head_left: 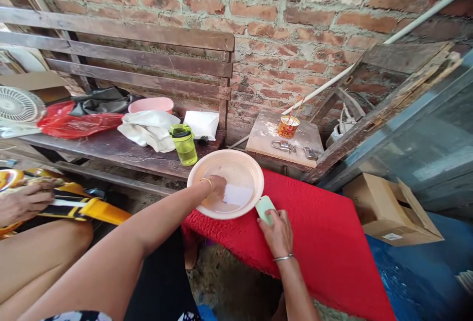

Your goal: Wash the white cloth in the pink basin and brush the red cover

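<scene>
My left hand dips into the water of a pale pink basin, and its fingers are hard to make out there. Next to it in the basin is a whitish patch; whether it is a thing or a reflection I cannot tell. In my right hand, fingers closed around it, is a pale green rounded slab of unclear kind, close to the basin's right rim. The basin sits on a red cloth that covers a low table.
A wooden bench bears a green bottle, a white cloth and a red plastic bag. Padlocks and a cup stand on a small table. Another person's hand is at left; a cardboard box at right.
</scene>
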A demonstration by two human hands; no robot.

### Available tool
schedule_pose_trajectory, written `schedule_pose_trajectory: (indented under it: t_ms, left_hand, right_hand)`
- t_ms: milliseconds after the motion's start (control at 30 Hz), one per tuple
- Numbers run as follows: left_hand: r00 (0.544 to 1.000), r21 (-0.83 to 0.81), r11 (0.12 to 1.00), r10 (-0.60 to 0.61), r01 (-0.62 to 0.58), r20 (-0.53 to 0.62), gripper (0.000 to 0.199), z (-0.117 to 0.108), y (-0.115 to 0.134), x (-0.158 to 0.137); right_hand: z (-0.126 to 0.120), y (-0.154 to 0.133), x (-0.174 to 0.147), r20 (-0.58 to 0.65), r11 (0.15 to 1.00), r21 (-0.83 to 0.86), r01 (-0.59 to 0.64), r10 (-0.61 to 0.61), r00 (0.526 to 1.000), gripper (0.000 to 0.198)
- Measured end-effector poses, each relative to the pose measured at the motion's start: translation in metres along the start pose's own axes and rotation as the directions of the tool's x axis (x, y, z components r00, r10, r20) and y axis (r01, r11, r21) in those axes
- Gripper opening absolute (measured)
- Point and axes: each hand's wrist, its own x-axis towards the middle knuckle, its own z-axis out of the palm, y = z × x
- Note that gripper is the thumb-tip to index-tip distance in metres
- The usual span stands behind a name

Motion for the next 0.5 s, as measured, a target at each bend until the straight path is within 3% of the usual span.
schedule_pose_trajectory:
  t_ms: [100,200,267,333,433,500]
  left_hand:
    - [0.998,0.052,0.998,-0.037,0.034,0.058,0.066,0.000,0.000,0.000]
    - [0.996,0.060,0.998,-0.033,0.028,0.079,0.067,-0.001,0.000,0.002]
    - [0.996,0.057,0.998,-0.032,0.027,0.085,0.069,-0.003,0.000,0.001]
    - [0.994,0.059,0.998,-0.041,0.036,0.098,0.072,-0.005,0.001,-0.002]
    - [0.990,0.074,0.996,-0.068,0.059,0.127,0.067,-0.009,0.004,-0.008]
    - [0.986,0.087,0.993,-0.086,0.074,0.143,0.065,-0.011,0.006,-0.011]
  right_hand:
    - [-0.026,0.056,-0.002,-0.077,0.992,-0.069,-0.107,0.102,0.992,0.030]
    - [-0.062,0.117,-0.007,-0.239,0.944,-0.089,-0.319,0.290,0.927,0.048]
    - [-0.072,0.127,-0.011,-0.300,0.929,-0.047,-0.366,0.336,0.893,0.056]
    - [-0.063,0.105,-0.014,-0.266,0.951,0.016,-0.308,0.301,0.916,0.057]
    - [-0.029,0.041,-0.017,-0.111,0.986,0.101,-0.133,0.144,0.983,0.046]
    - [-0.008,0.007,-0.018,-0.035,0.993,0.115,-0.028,0.032,0.999,0.035]
